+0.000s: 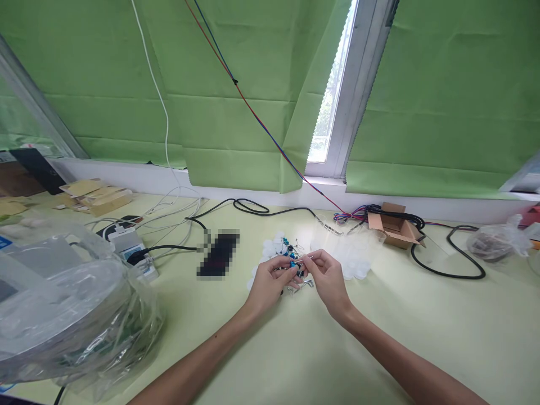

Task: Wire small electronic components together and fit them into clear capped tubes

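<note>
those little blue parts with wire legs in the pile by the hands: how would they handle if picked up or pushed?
The blue wire-legged parts look tiny, so probably very light and easily scattered. Their thin legs would likely bend and snag together. The left hand and right hand pinch one with fingertips, suggesting a fine grip is needed.

**Where things lie on the tabletop**

Both hands meet mid-tabletop, left hand beside right hand, over a heap of small parts. Left of them lies a bagged bundle. Far right sits a box, a cable just beyond it.
</note>
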Demonstrator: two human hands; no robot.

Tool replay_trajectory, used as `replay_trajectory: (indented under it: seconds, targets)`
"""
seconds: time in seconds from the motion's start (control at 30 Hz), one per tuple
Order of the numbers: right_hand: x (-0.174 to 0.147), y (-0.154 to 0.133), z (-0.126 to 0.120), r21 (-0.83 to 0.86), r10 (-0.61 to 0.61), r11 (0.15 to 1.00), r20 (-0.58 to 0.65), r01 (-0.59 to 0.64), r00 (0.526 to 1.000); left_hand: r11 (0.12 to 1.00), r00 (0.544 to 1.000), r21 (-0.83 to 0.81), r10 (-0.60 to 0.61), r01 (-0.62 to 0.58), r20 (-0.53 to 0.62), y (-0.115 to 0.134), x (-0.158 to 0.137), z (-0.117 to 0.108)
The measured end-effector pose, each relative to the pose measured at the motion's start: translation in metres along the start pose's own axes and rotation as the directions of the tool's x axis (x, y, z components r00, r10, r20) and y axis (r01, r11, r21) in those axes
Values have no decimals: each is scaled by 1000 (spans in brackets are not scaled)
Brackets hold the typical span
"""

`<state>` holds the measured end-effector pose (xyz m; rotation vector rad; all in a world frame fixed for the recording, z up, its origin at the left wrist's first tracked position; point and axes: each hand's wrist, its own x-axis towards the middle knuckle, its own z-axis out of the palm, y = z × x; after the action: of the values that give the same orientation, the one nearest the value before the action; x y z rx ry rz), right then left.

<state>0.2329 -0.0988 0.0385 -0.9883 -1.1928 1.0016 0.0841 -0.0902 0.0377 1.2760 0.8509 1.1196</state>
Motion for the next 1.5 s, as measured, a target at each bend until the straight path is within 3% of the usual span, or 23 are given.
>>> replay_trajectory:
  seconds: [0.53,1.0,1.27,1.5]
  targets:
    - [2,3,-2,3,5,1000,15,-5,1000,996,996,88,40,-34,-75,-3,0,1]
    - [4,-3,-1,130,185,974,7,-184,983,973,988,207,123,-101,-96,-7,0,-2]
    - [6,-11,-3,286,282,912,79,-293,956,947,973,253,221,-199,-64,-5,0,-3]
    - [4,-17,-2,361,351,858,107,-366,930,951,966,200,251,-235,-60,-4,-1,-2]
